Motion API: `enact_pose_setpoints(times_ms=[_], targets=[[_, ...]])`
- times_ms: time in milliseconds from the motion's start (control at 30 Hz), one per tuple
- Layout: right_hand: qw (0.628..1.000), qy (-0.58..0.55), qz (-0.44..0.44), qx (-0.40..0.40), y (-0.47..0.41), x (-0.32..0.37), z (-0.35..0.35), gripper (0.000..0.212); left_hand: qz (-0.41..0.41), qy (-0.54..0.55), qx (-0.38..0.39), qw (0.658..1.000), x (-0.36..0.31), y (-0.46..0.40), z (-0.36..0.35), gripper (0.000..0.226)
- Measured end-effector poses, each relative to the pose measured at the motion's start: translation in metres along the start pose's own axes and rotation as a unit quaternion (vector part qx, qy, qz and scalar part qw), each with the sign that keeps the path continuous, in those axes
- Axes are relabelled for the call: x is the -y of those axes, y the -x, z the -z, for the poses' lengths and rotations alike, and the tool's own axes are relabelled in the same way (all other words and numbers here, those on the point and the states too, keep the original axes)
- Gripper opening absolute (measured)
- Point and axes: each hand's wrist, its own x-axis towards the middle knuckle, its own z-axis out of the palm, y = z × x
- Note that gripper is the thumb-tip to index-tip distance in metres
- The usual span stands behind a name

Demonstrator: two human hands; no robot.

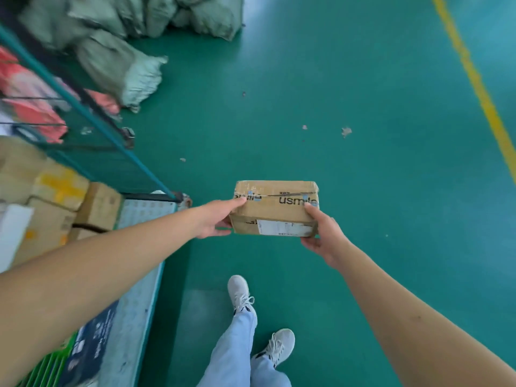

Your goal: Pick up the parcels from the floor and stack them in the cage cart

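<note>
Both bare arms reach out over the green floor (363,107). Left hand (215,219) and right hand (324,236) pinch the ends of a small cardboard box (275,208), right of the cage cart (92,127). It looks light and stiff; holding both ends seems safe.

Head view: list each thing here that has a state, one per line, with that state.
Cardboard parcel: off the floor, held level between both hands, taped shut.
Left hand: grips the parcel's left end.
Right hand: grips the parcel's right end.
Cage cart: at left, already holding cardboard boxes.
Green sacks: lying heaped on the floor.
</note>
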Motion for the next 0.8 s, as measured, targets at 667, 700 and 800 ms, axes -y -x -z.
enact_pose_setpoints(times_ms=[667,700,800], targets=[[0.929,0.216,0.042,0.296,0.218,0.035,-0.425,0.05,-0.124,0.244,-0.163,0.948,0.164,0.295,0.376,0.027],[0.923,0.235,0.044,0.301,0.226,0.032,-0.449,0.053,-0.127,0.243,-0.178,0.945,0.175,0.303,0.393,0.029],[0.898,0.295,0.047,0.323,0.249,0.018,-0.52,0.062,-0.124,0.252,-0.22,0.934,0.216,0.331,0.444,0.04]])
